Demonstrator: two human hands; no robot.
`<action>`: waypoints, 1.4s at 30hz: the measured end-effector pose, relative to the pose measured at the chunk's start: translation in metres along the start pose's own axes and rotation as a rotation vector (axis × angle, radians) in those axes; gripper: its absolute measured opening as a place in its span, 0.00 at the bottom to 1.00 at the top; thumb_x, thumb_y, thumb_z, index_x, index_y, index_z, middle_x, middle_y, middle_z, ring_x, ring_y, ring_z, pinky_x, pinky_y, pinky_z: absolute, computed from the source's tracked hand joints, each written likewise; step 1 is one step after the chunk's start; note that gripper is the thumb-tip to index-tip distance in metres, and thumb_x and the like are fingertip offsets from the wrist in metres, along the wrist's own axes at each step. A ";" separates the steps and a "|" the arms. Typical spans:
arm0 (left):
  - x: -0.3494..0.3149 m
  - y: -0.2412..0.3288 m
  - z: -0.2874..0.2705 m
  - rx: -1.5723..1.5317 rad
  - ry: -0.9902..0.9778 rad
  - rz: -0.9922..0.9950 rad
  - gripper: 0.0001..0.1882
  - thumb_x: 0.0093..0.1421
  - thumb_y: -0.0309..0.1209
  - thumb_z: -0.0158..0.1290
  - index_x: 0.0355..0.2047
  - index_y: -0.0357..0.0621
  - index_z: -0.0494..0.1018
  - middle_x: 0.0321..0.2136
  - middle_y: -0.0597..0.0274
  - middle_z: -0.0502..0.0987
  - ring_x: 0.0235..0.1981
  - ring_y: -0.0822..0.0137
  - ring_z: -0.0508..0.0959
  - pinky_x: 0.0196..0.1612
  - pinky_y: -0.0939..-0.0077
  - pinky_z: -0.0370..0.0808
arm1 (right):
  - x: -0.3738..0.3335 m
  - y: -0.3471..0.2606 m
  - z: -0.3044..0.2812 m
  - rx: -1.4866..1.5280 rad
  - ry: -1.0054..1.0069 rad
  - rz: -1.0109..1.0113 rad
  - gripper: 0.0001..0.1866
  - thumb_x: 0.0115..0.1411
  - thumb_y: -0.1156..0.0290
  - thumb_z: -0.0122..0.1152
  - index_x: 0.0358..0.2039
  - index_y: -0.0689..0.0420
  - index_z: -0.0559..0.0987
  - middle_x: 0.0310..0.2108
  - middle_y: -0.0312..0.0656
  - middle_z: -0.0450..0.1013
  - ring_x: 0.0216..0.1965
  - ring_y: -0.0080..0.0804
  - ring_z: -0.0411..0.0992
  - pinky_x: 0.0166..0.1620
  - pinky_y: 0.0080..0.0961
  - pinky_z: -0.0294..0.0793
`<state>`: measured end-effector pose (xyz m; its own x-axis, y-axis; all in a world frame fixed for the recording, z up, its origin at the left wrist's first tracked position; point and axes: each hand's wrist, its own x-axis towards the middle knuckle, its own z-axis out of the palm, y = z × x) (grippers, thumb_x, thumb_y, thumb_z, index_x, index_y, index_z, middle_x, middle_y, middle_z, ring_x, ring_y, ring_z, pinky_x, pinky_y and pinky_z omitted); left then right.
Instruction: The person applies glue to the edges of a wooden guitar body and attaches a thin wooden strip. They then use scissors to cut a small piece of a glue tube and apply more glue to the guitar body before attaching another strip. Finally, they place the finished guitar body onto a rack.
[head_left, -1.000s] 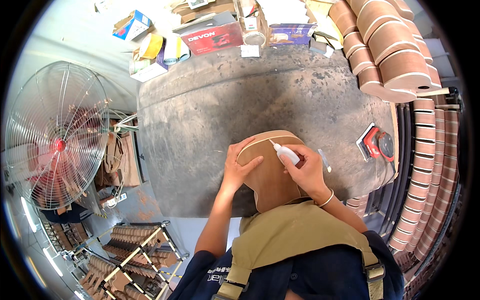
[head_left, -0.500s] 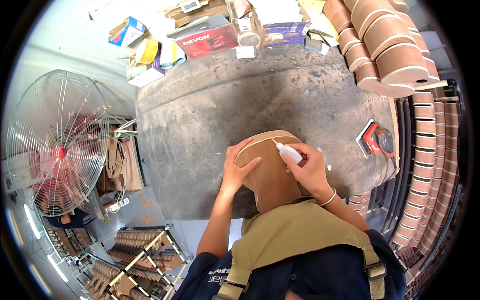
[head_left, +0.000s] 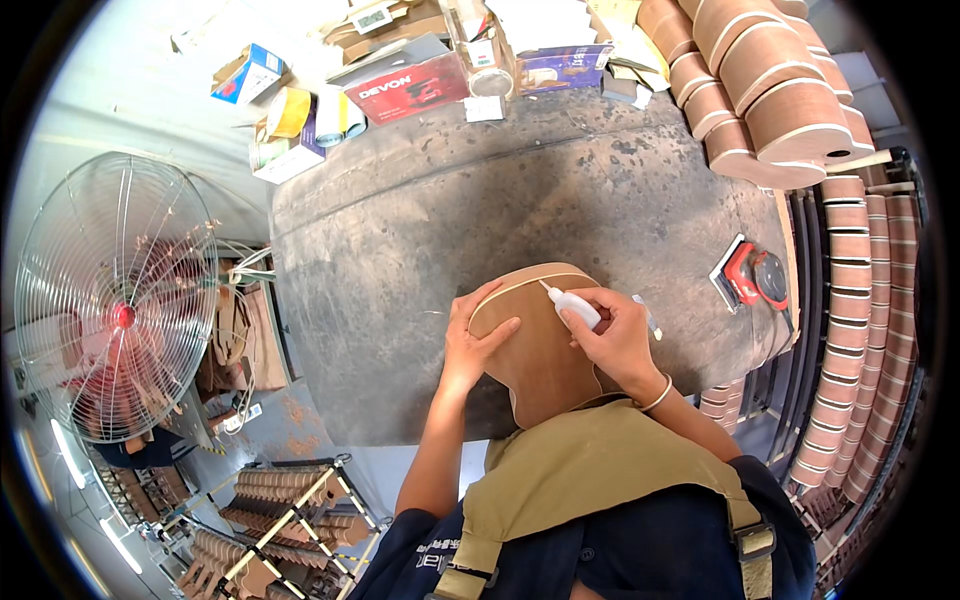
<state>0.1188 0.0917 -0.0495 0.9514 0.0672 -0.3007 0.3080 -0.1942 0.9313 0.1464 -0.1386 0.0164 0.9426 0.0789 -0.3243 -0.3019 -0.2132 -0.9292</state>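
Observation:
A small wooden ukulele body [head_left: 543, 365] with pale edging rests at the near edge of the dark table, its narrower end against my apron. My left hand [head_left: 474, 335] grips its left side, thumb lying on the flat face and fingers round the rim. In my right hand [head_left: 617, 335] is a small white squeeze bottle [head_left: 577, 310], tilted so that its thin nozzle meets the pale edging near the far rim. Whether any liquid comes out is too small to tell.
A red and black sander [head_left: 752, 277] lies at the table's right. Cardboard boxes [head_left: 408, 92] and tape rolls [head_left: 289, 112] line the far edge. Stacked wooden bodies [head_left: 795, 118] stand far right, and a large caged fan [head_left: 122, 315] is at left. A small pale item [head_left: 650, 318] lies beyond my right hand.
The bottle's nozzle has shifted slightly left along the edging. My left hand keeps its hold on the ukulele body, and the whole view has tilted a little.

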 end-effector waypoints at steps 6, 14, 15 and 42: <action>0.001 -0.001 0.001 -0.018 0.003 -0.005 0.33 0.57 0.28 0.71 0.63 0.52 0.77 0.55 0.60 0.73 0.57 0.63 0.77 0.61 0.66 0.76 | 0.000 0.003 -0.008 -0.038 0.011 0.015 0.13 0.65 0.72 0.70 0.48 0.65 0.85 0.34 0.41 0.83 0.28 0.20 0.81 0.30 0.18 0.82; 0.001 0.008 0.001 -0.016 -0.001 -0.038 0.32 0.57 0.28 0.70 0.63 0.51 0.77 0.54 0.60 0.74 0.57 0.63 0.77 0.60 0.67 0.76 | 0.001 0.005 -0.014 -0.043 0.023 0.012 0.13 0.65 0.73 0.70 0.47 0.65 0.85 0.33 0.42 0.83 0.27 0.21 0.81 0.31 0.17 0.82; 0.001 0.008 0.001 -0.015 0.000 -0.038 0.32 0.57 0.28 0.70 0.63 0.50 0.77 0.54 0.60 0.74 0.57 0.63 0.77 0.60 0.67 0.76 | 0.001 0.005 -0.014 -0.049 0.027 0.010 0.13 0.65 0.73 0.70 0.47 0.65 0.85 0.33 0.42 0.83 0.27 0.21 0.81 0.31 0.17 0.82; 0.001 -0.001 0.001 -0.088 -0.019 -0.057 0.33 0.59 0.25 0.69 0.65 0.48 0.75 0.58 0.59 0.72 0.59 0.62 0.75 0.63 0.66 0.75 | -0.001 0.005 -0.026 -0.041 0.083 0.054 0.12 0.65 0.73 0.70 0.46 0.66 0.85 0.31 0.40 0.83 0.25 0.20 0.81 0.29 0.17 0.80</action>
<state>0.1191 0.0912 -0.0510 0.9324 0.0569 -0.3569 0.3611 -0.1043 0.9267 0.1474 -0.1651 0.0171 0.9344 -0.0142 -0.3560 -0.3477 -0.2549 -0.9023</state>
